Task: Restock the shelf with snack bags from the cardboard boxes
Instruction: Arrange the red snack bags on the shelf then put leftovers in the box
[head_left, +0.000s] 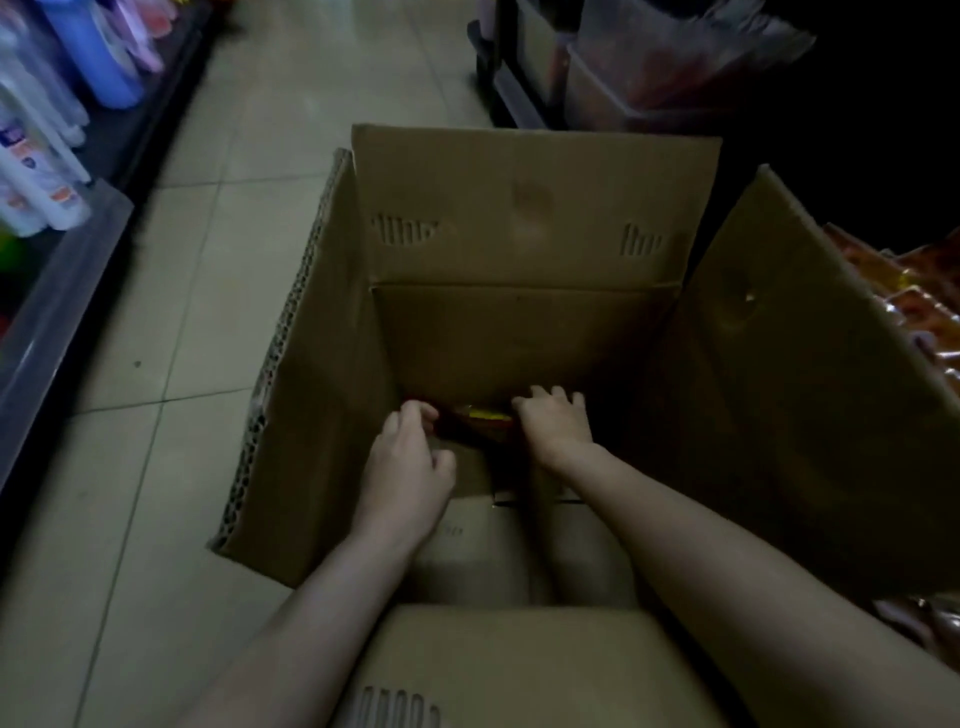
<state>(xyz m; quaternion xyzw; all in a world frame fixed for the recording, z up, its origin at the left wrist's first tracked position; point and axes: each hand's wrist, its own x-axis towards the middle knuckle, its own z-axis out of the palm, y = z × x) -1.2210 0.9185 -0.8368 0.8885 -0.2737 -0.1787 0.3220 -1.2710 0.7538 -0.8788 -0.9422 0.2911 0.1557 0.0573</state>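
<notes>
Both arms reach down into open cardboard box (519, 332), flaps standing up on all sides. Left hand (408, 457) low in box, fingers curled, thumb and fingertips at left end of snack bag (475, 422); actual grip too dark to tell. Right hand (553, 418) fingers curled over bag's right end. Bag dark with yellow patch, lying between hands at box bottom. More snack bags (930, 312) well right of right hand; bottles (36, 171) far left of left hand
</notes>
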